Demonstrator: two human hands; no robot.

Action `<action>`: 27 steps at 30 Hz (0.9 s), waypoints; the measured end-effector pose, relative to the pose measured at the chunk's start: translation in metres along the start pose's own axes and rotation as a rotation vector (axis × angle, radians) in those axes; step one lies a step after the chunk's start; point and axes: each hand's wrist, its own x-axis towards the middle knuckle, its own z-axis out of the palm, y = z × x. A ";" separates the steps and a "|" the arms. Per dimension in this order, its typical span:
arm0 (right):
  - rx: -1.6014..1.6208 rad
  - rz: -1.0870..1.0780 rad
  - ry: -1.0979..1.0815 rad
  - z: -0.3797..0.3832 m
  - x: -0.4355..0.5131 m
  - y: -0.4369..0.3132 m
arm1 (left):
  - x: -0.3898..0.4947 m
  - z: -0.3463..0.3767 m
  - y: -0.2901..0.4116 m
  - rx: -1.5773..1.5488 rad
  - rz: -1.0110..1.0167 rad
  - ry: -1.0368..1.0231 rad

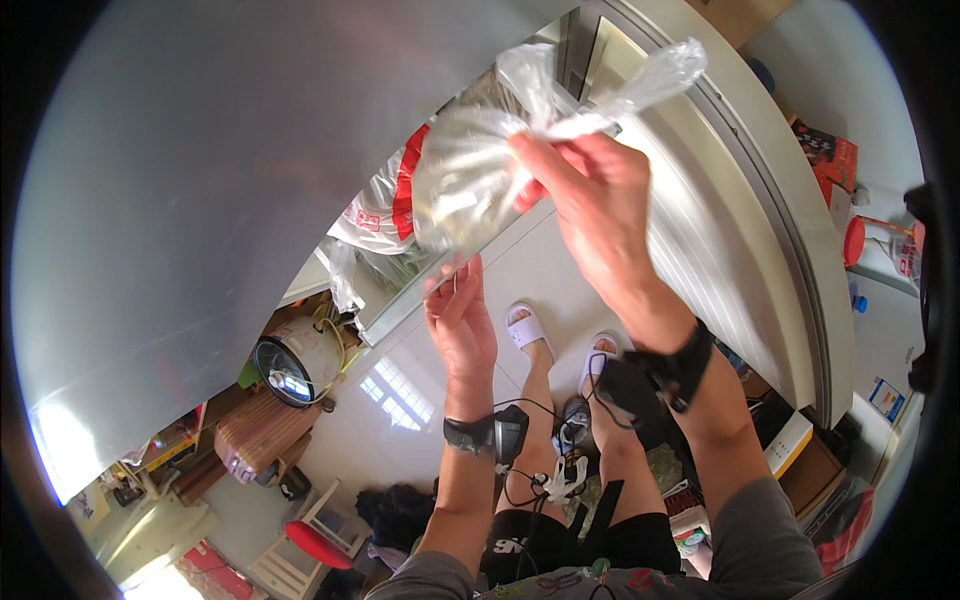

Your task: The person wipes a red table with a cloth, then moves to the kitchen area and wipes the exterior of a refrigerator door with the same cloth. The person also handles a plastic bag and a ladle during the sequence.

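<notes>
My right hand (592,195) grips a knotted clear plastic bag (472,172) by its gathered neck, and the tied ends stick up above the fingers. What the bag holds is blurred. Below it, my left hand (461,322) is palm up, its fingers curled at the translucent front edge of a refrigerator drawer or shelf (405,304). Behind that edge lies a white and red plastic bag (382,202), beside another clear bag with something green (394,266) in it. The large grey refrigerator door (165,202) hides part of the interior.
An open door with a ribbed white inner panel (697,247) stands on the right. A rice cooker (300,360) and a brown ribbed suitcase (262,431) are at the lower left, near a red-seated chair (319,545). Cables (540,480) hang near my legs above the tiled floor (360,442).
</notes>
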 end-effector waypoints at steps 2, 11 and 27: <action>-0.096 -0.032 -0.028 0.002 0.023 0.020 | 0.001 0.001 0.000 -0.004 -0.005 0.038; -0.688 -0.035 -0.056 -0.039 -0.026 0.012 | 0.009 0.008 0.008 0.045 -0.015 -0.005; -1.899 -0.522 -0.472 0.016 0.061 0.073 | 0.017 0.022 0.015 0.176 -0.052 -0.088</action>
